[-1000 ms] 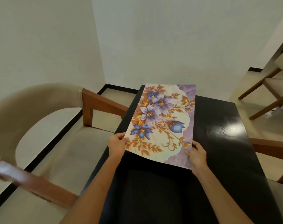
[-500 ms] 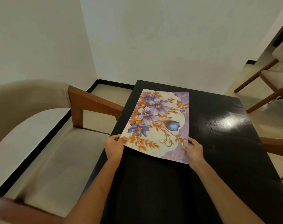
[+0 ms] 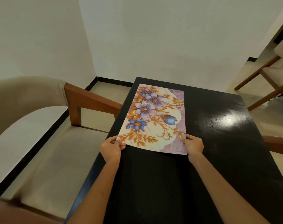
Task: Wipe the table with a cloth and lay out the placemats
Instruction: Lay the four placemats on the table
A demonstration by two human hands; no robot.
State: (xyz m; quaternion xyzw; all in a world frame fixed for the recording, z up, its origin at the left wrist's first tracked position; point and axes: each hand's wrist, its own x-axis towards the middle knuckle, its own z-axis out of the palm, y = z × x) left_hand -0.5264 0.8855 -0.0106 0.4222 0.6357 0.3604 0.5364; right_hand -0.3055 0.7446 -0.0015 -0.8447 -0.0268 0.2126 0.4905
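Between both hands (image 3: 111, 148) (image 3: 194, 146) — placemat (image 3: 155, 120) on table (image 3: 218, 143), near corners pinched.

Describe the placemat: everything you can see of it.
The placemat is a thin, flat rectangle printed with purple and blue flowers and orange-gold leaves on a cream ground, with a mauve marbled band along its right side. It looks like smooth plastic or coated sheet. It lies lengthwise on the far left part of the black table, close to the left edge. The left hand pinches its near left corner, and the right hand holds the near right corner.
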